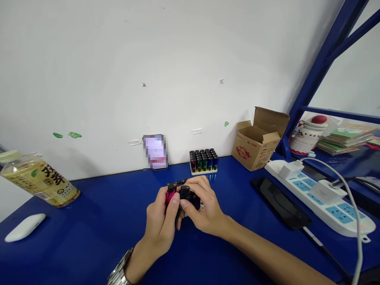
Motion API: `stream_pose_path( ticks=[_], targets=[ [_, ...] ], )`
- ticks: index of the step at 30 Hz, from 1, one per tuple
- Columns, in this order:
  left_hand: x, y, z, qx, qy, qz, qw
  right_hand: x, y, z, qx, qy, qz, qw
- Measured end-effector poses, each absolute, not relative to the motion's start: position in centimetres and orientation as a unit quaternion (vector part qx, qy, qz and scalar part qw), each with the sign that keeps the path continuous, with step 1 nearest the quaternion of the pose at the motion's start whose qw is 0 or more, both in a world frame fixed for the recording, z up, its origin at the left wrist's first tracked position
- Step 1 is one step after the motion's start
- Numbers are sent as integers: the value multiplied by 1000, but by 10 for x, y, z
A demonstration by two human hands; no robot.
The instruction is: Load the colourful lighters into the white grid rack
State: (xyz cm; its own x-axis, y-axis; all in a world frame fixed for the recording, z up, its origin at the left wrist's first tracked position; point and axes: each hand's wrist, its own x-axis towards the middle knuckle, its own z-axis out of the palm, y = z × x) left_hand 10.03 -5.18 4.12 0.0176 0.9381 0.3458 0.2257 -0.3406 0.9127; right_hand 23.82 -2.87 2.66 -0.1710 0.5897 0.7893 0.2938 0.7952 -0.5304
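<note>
From the head view, you have both hands together over the counter [97, 233], near its middle, with a small bunch of lighters between them. Your left hand [162, 223], with a steel watch [120, 272] at the wrist, has its fingers drawn in narrow around a pink lighter [170, 194], the thumb lying along its side. Your right hand [208, 208] curls its fingers over the dark lighters [185, 192] just beside the pink one, thumb tip close to your left thumb. The metal tops face up and away from you; how many lighters you hold cannot be told, as your fingers hide part of the bunch. Beyond your hands, near the wall [184, 59], a pale rack [203, 173] carries upright lighters in close rows, with red, green and blue bodies and black tops. To its left a phone [157, 152] leans against the wall, its screen lit and partly blurred; to its right stands an open carton [252, 148], flaps up. A dark phone [280, 202] lies flat to the right of your hands, beside a white power strip [314, 198] with chargers [328, 192] plugged in. At far left are a tilted-looking bottle [41, 182] and a white mouse [25, 228].
</note>
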Motion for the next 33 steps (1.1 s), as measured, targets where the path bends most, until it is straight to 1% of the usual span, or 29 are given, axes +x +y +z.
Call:
stream_pose_path(
  ticks=[3,5,8,10,13,16,18,22,25,33],
  targets=[
    [94,-47,34,666,455,530,262,237,-27,26,-286,-706,159,628],
    [92,-42,32,660,443,563,228,240,-23,27,-280,-642,206,683],
    [88,-30,31,611,423,626,234,252,-7,26,-270,-528,289,751],
    [83,-19,31,556,436,657,263,265,9,22,-296,-484,323,758],
    [71,-1,25,473,456,668,349,283,31,10,-344,-455,398,718],
    [59,11,15,417,510,631,409,293,43,-3,-414,-446,491,623],
    [55,16,10,399,536,609,427,294,45,-9,-441,-461,506,580],
    [55,18,5,403,566,572,437,293,44,-14,-449,-537,455,550],
    [58,18,4,402,570,567,437,293,43,-15,-459,-575,408,540],
    [59,17,5,394,567,567,449,293,43,-13,-495,-599,335,534]
  ],
)
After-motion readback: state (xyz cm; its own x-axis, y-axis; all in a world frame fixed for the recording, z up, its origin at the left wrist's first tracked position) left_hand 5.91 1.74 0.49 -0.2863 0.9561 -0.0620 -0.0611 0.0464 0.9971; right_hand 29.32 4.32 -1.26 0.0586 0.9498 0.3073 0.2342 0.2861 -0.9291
